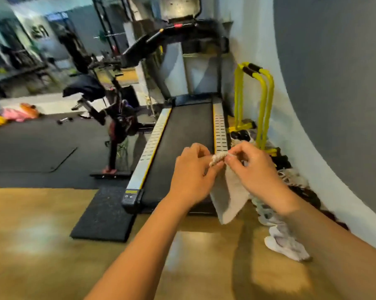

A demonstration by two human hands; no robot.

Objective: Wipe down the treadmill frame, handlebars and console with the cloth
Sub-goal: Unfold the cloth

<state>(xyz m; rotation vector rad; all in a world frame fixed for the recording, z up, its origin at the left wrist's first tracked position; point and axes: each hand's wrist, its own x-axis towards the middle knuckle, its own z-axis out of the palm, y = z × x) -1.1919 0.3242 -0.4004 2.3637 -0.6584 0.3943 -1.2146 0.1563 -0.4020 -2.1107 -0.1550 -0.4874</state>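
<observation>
I hold both hands up over the rear end of the treadmill (152, 144). My left hand (191, 172) and right hand (252, 167) each pinch the bunched top edge of the cloth (230, 198), fingers curled round it. The rest hangs down between them, in front of the treadmill's right rear corner. The console (178, 9) and handlebar (139, 48) are well beyond, untouched. Yellow bars (262, 94) stand by the wall, and a bike (109, 100) stands to the left.

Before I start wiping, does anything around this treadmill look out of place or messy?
Yes. A jumble of white and dark items, apparently shoes, lies strewn between the black treadmill and the grey wall. A dark garment is draped over the exercise bike seat.
</observation>
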